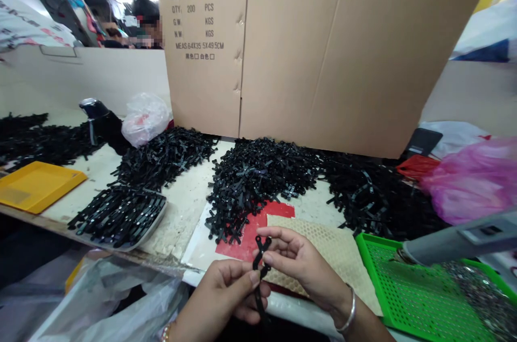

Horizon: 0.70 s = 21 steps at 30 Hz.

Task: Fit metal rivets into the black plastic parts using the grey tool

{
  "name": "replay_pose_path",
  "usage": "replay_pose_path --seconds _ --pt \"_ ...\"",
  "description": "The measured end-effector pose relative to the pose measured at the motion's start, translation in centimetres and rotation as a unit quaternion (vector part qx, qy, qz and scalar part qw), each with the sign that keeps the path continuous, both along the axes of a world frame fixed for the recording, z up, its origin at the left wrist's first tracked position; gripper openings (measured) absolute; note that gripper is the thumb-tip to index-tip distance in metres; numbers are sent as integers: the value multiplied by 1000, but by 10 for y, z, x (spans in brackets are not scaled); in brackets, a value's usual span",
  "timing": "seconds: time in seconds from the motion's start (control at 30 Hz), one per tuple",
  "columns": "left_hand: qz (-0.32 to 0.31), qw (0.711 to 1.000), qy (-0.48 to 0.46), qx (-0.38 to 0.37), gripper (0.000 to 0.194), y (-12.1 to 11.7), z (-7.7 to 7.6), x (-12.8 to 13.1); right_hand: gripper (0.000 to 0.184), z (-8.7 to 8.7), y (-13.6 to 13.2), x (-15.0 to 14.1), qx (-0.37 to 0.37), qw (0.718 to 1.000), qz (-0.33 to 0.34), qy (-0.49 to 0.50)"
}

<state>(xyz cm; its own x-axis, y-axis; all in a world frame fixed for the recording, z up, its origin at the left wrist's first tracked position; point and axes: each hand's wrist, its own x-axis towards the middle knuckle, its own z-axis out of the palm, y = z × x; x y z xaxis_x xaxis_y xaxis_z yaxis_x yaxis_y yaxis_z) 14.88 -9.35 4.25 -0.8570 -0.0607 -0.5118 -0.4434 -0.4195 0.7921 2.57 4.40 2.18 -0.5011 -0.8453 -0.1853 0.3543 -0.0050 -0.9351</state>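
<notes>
Between my two hands is a black X-shaped linkage part (262, 250) with small holes at its ends. My left hand (232, 291) pinches its lower end between thumb and fingers, where a long black strip (259, 304) hangs down past the fingers. My right hand (297, 256) closes thumb and fingers on the upper part of the linkage. Just beyond the hands, a heap of similar black X-shaped parts (258, 167) spreads over the table and a red sheet (246, 234). Under my right hand lies a beige textured mat (323, 237).
A green perforated tray (428, 299) with small metal pieces stands right, a grey power screwdriver (456, 239) above it. Left are a tray of black strips (121, 218) and a yellow tray (38, 186). A large cardboard sheet (323, 62) stands behind the heaps.
</notes>
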Motion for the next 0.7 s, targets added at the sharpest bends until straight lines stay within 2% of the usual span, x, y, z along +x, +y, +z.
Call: replay_pose_path --seconds 0.33,0.7 --pt "-12 999 7 -47 53 3 -9 -1 42 -2 -2 -2 6 1000 -13 10" --pt "30 999 -13 1 51 6 -8 -8 45 -7 -2 -1 1 999 -36 -15"
